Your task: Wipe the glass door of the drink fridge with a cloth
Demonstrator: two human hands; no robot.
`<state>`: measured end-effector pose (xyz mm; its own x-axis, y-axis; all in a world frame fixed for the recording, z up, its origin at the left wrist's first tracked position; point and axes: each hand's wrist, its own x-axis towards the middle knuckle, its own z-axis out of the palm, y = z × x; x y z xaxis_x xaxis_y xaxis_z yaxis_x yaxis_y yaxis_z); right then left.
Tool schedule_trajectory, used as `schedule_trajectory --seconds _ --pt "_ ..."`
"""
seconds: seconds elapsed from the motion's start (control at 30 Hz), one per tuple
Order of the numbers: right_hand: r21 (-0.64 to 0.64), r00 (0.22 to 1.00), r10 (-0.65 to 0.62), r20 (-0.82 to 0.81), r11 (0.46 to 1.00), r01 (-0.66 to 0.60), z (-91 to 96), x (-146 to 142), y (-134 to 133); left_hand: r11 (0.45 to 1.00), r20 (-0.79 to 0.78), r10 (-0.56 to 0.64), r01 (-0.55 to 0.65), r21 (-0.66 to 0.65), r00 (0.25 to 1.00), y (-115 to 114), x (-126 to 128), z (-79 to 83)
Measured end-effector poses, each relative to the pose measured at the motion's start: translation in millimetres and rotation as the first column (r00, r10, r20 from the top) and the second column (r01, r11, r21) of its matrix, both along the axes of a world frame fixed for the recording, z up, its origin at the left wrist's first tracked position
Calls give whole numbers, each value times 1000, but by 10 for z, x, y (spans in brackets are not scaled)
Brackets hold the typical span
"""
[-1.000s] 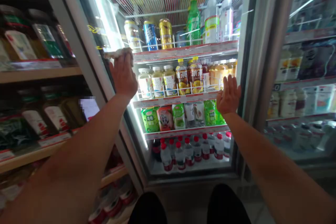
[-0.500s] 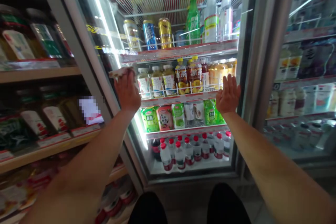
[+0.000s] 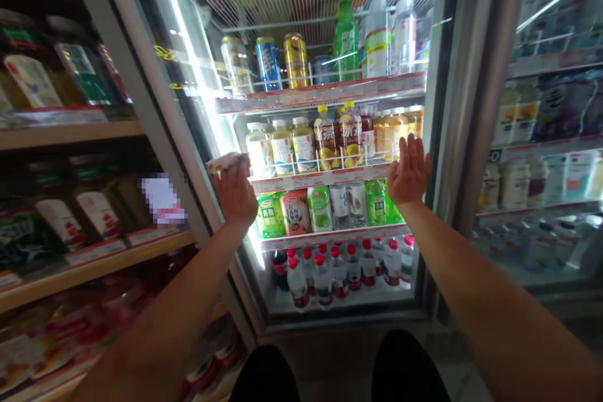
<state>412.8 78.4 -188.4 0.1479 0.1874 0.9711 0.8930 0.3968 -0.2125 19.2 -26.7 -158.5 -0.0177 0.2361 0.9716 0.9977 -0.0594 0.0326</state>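
Note:
My left hand point(image 3: 235, 191) presses a crumpled white cloth point(image 3: 225, 162) against the glass door point(image 3: 198, 75) of a drinks fridge, near the door's left edge at mid height. The fingers are closed over the cloth. My right hand point(image 3: 409, 169) lies flat against the same glass near its right frame, fingers stretched upward and holding nothing. Behind the glass stand rows of bottled drinks point(image 3: 330, 138) and cans point(image 3: 268, 63) on wire shelves.
Wooden shelves point(image 3: 70, 135) with packaged goods run along the left. A second glass-door fridge point(image 3: 551, 138) stands to the right, past a metal pillar point(image 3: 475, 75). Water bottles point(image 3: 339, 267) fill the fridge's bottom shelf. My dark knees point(image 3: 405, 367) show at the lower edge.
My left hand has slid the cloth down the glass, from the top shelf level to the middle shelf level. My right hand has stayed flat in place.

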Motion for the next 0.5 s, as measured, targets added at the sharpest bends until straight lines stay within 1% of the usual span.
schedule_trajectory --seconds 0.17,0.33,0.5 --pt "6 1000 2 -3 1000 -2 -4 1 11 1000 26 1 -1 17 1000 21 24 -171" --pt "10 1000 -9 1 1000 9 0 -3 -2 999 15 10 -10 37 1000 18 55 -330" --pt "-11 1000 13 -11 1000 -13 1 0 -1 999 14 33 -33 15 999 20 62 -480"
